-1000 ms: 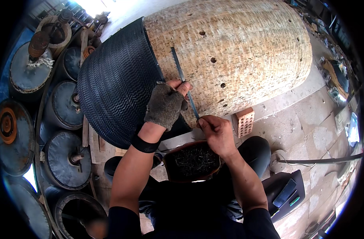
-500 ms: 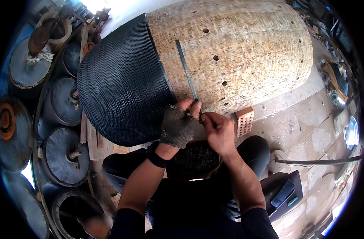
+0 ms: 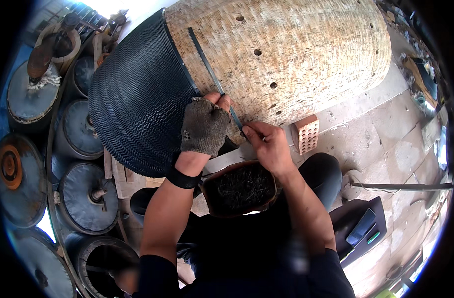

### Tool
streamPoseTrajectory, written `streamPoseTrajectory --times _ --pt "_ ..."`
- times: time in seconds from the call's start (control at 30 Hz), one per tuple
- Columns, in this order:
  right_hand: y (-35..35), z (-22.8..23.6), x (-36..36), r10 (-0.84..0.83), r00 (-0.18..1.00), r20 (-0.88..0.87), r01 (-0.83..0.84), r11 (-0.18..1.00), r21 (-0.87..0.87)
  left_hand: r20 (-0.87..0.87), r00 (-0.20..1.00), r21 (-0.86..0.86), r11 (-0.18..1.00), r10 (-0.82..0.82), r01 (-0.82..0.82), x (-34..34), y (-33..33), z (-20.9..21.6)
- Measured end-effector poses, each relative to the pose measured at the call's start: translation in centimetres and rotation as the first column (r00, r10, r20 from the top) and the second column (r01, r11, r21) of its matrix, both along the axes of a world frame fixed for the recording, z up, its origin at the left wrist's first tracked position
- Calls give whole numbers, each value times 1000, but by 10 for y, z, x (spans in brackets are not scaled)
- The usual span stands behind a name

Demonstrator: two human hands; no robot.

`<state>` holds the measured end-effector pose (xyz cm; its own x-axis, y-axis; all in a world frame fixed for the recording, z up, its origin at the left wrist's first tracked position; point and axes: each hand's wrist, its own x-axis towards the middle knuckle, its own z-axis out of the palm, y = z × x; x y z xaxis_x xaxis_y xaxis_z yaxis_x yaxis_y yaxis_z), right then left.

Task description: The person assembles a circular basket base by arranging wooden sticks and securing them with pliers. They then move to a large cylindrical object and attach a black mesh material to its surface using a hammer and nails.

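Note:
In front of me lies a large pale wooden drum [image 3: 306, 64], bored with several holes. Its left end is wrapped in a black ridged covering [image 3: 137, 94]. A narrow dark strip [image 3: 206, 62] rests over the bare wood beside the covering's edge. My left hand [image 3: 204, 126], in a worn grey fingerless glove, grips the strip with its fingertips against the drum. My right hand [image 3: 270, 149] pinches the strip's near end; a tiny dark thing at those fingertips is too small to name. Between my knees stands a container [image 3: 275, 189] of thin dark nail-like pieces.
A perforated brick [image 3: 306, 134] sits by the drum's lower right. Several cylinders with grey round ends [image 3: 85, 196] crowd the left side. At right, a phone [image 3: 361, 227] lies on a dark flat surface, near a long bar [image 3: 405, 186].
My left hand has moved up and left, and the gap between my hands has widened, showing more strip. The view has shifted; the container is more exposed.

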<state>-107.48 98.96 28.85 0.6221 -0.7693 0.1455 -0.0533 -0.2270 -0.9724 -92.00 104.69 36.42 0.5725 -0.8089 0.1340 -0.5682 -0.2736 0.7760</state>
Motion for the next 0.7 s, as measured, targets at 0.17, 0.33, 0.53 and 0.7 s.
streamPoseTrajectory --times 0.17,0.33,0.53,0.7 --pt "0 1 0 -8 1000 2 8 1000 -9 -46 999 74 997 -20 24 7 0 0" --pt "0 -1 2 -17 1000 4 17 1000 -17 -45 999 147 989 -4 11 6 -3 8" --pt "-9 -17 1 62 992 114 -62 998 -1 -17 1000 45 999 21 -20 -1 -2 23" --pt "-12 -35 -5 105 994 -28 -108 986 -125 12 999 51 998 36 -37 4 -2 29"
